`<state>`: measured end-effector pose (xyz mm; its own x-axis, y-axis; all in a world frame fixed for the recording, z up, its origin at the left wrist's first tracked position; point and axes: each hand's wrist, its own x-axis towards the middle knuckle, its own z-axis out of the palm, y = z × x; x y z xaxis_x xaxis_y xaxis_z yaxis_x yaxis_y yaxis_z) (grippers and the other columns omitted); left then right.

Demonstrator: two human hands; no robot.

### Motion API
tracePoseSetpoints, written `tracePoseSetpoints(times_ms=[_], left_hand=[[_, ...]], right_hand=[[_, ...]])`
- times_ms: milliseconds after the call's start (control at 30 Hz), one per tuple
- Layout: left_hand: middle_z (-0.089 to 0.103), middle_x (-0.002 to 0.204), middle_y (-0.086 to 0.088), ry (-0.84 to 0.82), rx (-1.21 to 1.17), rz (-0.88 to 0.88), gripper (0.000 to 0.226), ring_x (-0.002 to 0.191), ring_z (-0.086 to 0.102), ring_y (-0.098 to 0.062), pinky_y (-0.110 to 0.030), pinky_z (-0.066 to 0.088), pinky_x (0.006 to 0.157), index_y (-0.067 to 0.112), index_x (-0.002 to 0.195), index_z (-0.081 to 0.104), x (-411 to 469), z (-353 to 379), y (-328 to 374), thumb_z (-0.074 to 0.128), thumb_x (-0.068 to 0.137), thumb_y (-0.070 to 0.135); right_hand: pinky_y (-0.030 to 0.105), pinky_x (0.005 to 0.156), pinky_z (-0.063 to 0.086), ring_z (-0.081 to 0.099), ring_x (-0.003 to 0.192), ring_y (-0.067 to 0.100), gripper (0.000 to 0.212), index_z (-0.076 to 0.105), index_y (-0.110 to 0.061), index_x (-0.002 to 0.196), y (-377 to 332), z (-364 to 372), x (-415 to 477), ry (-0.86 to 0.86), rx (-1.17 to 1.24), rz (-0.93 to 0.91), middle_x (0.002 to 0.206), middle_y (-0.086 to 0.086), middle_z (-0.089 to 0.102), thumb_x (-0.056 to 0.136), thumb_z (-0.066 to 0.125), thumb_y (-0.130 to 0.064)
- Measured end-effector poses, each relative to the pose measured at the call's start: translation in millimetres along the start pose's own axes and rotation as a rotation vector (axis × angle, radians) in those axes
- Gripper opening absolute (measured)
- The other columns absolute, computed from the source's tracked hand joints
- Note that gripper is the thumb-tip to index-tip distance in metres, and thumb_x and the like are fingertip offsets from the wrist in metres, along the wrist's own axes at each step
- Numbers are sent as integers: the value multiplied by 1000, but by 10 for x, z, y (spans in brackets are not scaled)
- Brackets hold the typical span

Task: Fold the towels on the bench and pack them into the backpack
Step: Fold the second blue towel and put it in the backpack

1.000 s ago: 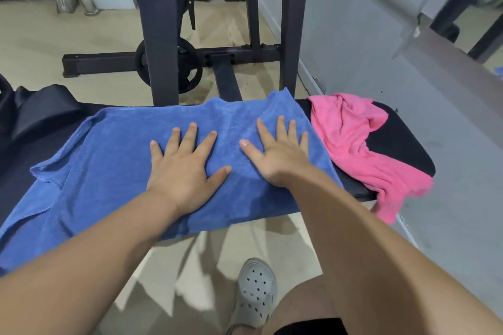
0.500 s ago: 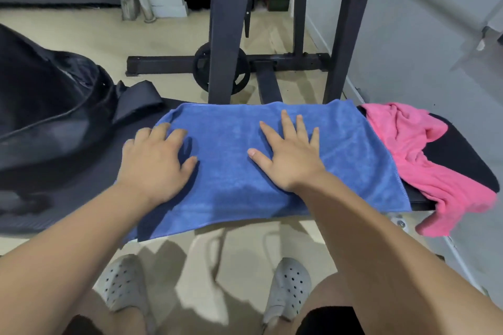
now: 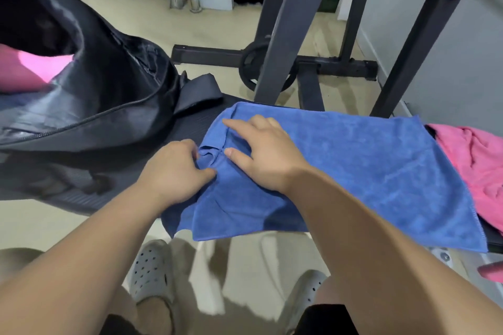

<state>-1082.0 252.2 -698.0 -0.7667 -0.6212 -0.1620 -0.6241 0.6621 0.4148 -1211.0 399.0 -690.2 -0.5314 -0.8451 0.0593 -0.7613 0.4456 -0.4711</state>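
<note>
Nearest the camera, two grey perforated clogs (image 3: 152,272) stand on the beige floor below the bench's near edge. Above them both forearms reach forward to the blue towel (image 3: 367,171), which lies folded flat across the black padded bench (image 3: 185,128), its front edge hanging over the near side. The left hand (image 3: 174,171) is at the towel's left edge, thumb and curled fingers pinching a small bunched fold of the cloth. The right hand (image 3: 266,152) lies just beside it on top of the towel, fingers loosely spread and pressing down, gripping nothing. To the right, touching the blue towel's far-right edge, a pink towel (image 3: 473,160) lies crumpled on the end of the bench. On the left end sits the black backpack (image 3: 109,84), its mouth open; something pink (image 3: 32,68) shows inside, possibly another towel, though the blur makes that unsure. Behind the bench stand the dark uprights of a metal rack (image 3: 277,35), with a round weight plate (image 3: 253,68) low on its base bar.
</note>
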Motion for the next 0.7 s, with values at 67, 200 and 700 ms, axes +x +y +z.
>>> tracePoseSetpoints(times_ms=[67, 200, 700], left_hand=[[59, 85, 4, -8, -57, 72, 29, 80, 55, -17, -36, 43, 66, 21, 85, 52, 8, 29, 25, 74, 82, 40], [58, 81, 6, 8, -102, 212, 18, 82, 54, -21, -36, 38, 67, 19, 89, 54, 30, 88, 62, 68, 90, 30], [62, 77, 8, -9, -27, 110, 25, 75, 58, -16, -37, 50, 66, 29, 88, 54, -35, -63, 117, 72, 72, 27]], right_hand=[[36, 101, 39, 44, 118, 19, 54, 39, -43, 150, -95, 52, 38, -30, 39, -40, 105, -10, 45, 99, 55, -42], [38, 88, 49, 58, 103, 17, 32, 63, -39, 127, -106, 175, 138, -56, 53, -13, 102, -9, 65, 97, 58, -33], [31, 52, 54, 70, 57, 22, 15, 54, -20, 104, 203, -136, 218, 383, 908, 422, 61, 4, 64, 107, 40, -23]])
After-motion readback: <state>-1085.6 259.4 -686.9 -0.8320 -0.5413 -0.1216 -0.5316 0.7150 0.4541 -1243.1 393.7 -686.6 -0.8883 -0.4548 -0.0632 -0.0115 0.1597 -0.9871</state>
